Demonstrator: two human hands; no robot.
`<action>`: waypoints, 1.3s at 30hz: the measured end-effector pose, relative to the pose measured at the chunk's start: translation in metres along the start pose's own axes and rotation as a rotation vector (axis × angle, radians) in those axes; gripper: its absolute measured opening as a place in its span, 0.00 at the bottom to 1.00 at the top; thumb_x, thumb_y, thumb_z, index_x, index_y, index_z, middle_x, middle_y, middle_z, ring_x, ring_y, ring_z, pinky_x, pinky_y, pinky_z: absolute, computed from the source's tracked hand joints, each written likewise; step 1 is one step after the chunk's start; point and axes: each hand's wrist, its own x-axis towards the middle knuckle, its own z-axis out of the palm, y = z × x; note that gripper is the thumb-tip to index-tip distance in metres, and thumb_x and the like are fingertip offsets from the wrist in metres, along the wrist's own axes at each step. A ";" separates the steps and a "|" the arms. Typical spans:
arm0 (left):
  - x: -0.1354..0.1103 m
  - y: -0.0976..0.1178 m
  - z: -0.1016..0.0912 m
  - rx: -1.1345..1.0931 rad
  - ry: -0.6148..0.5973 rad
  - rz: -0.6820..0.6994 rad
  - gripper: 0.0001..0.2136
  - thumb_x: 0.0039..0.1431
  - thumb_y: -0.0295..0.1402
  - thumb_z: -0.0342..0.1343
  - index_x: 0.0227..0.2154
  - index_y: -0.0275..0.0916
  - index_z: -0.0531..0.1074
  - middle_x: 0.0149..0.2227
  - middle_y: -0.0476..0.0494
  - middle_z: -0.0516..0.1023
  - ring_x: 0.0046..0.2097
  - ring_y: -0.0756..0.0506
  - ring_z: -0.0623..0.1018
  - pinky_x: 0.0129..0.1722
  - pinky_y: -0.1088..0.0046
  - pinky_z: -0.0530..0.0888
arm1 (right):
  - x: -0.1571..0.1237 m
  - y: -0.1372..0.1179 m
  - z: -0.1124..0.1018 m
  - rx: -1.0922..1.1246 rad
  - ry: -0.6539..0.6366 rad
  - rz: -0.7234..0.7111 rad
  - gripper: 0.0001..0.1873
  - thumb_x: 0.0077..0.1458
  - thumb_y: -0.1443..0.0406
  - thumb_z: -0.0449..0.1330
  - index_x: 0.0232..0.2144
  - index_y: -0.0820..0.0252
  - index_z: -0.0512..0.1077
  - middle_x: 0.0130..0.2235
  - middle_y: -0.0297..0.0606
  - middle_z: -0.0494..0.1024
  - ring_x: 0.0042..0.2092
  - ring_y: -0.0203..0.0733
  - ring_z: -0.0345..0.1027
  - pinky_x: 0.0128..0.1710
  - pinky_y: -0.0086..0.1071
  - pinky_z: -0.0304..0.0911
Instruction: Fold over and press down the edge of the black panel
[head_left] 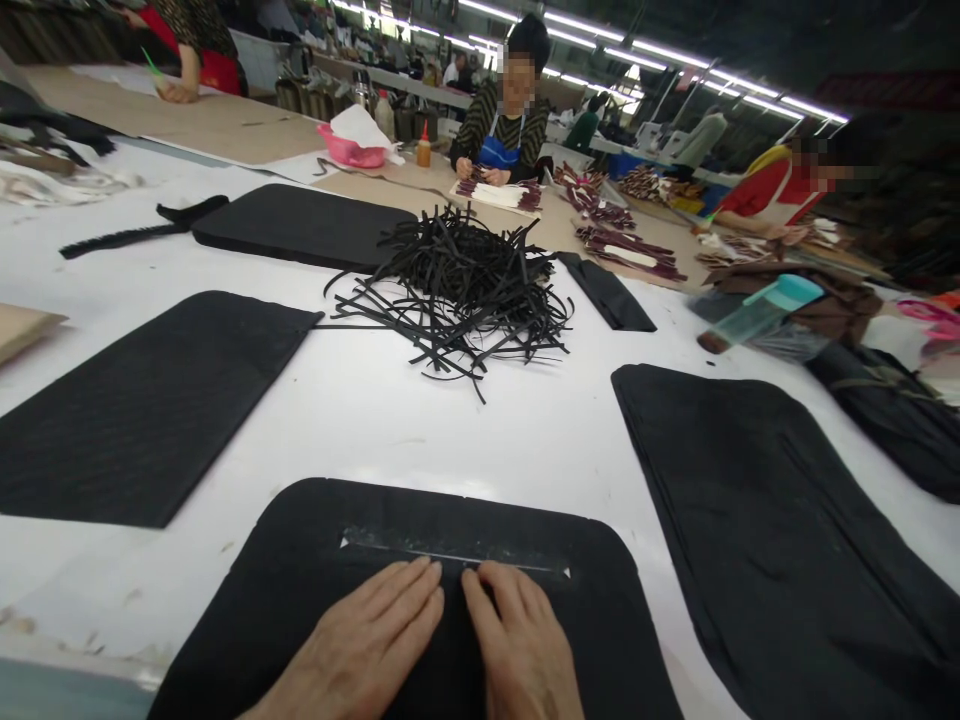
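Panel, flat black sheet with rounded far corners (450, 650), one; directly beneath both hands
Feature: long narrow slot with small white triangular ends (390, 547), at the fingertips; step in hand, as judged: pressing or smoothing along the slot's near edge; next move seems to call for light, even pressure along that line. Left hand (367, 635): palm down, flat, fingers pressed together. Right hand (521, 635): palm down, fingers slightly arched, leftmost digit parted from the others; nothing seen pinched by either. Beyond the hands: tangled heap of thin black strips (472, 280); off to their right: creased black panel (780, 530); under all: smooth white tabletop (525, 430)
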 end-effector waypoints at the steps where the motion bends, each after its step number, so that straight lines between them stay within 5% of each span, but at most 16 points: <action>1: 0.002 0.002 0.004 0.016 -0.008 -0.001 0.30 0.52 0.16 0.38 0.59 0.40 0.56 0.52 0.48 0.73 0.55 0.50 0.69 0.57 0.73 0.64 | 0.004 -0.006 0.004 -0.006 0.020 0.011 0.15 0.55 0.72 0.48 0.42 0.59 0.70 0.38 0.40 0.76 0.39 0.44 0.69 0.39 0.34 0.65; 10: -0.007 -0.002 0.014 0.042 -0.048 0.011 0.27 0.56 0.17 0.39 0.58 0.40 0.57 0.56 0.46 0.69 0.58 0.47 0.66 0.58 0.69 0.64 | 0.002 -0.003 0.015 -0.011 0.071 -0.022 0.17 0.60 0.72 0.44 0.40 0.60 0.72 0.37 0.41 0.76 0.38 0.45 0.68 0.38 0.36 0.63; 16: -0.009 -0.005 0.027 0.120 -0.051 0.125 0.23 0.55 0.17 0.41 0.53 0.34 0.64 0.55 0.44 0.70 0.56 0.46 0.68 0.56 0.72 0.66 | 0.003 -0.009 0.017 -0.091 -0.005 -0.068 0.16 0.61 0.68 0.46 0.45 0.57 0.70 0.38 0.44 0.74 0.38 0.48 0.68 0.37 0.39 0.64; 24: -0.021 -0.012 0.038 0.226 -0.146 0.196 0.21 0.58 0.22 0.44 0.55 0.33 0.63 0.58 0.42 0.66 0.58 0.41 0.64 0.56 0.65 0.67 | 0.000 0.005 0.007 -0.048 0.044 -0.118 0.21 0.63 0.71 0.39 0.41 0.61 0.72 0.35 0.41 0.76 0.38 0.44 0.69 0.38 0.35 0.64; 32: -0.039 -0.027 0.006 0.204 -0.076 0.068 0.26 0.51 0.17 0.40 0.53 0.38 0.65 0.54 0.47 0.71 0.58 0.48 0.64 0.60 0.72 0.61 | -0.024 0.053 -0.026 -0.117 -0.038 -0.201 0.22 0.62 0.72 0.39 0.43 0.65 0.72 0.38 0.43 0.76 0.40 0.43 0.70 0.39 0.31 0.68; 39: -0.078 -0.048 0.023 0.096 -0.002 -0.069 0.29 0.56 0.22 0.42 0.61 0.46 0.52 0.55 0.52 0.69 0.57 0.48 0.66 0.60 0.73 0.59 | -0.044 0.065 -0.034 -0.106 -0.072 -0.022 0.20 0.61 0.73 0.41 0.45 0.64 0.70 0.38 0.43 0.75 0.42 0.42 0.69 0.41 0.32 0.69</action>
